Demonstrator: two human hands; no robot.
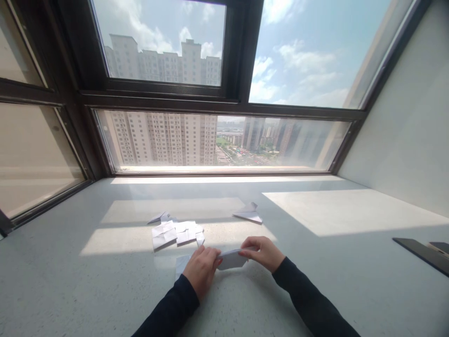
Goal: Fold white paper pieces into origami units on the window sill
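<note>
A folded sheet of white paper is held between both hands, just above the pale sill. My left hand pinches its left end, fingers closed along the top edge. At the right end my right hand grips it between thumb and fingers. Partly hidden behind the left hand lies a flat piece of white paper. Farther back rest several folded white papers, close together and partly overlapping. A paper plane lies on its own beyond the right hand.
The speckled white sill spreads out under the hands, with bright sunlit patches. A dark flat object lies at the far right edge. Brown-framed windows close off the back and left; a white wall stands at the right.
</note>
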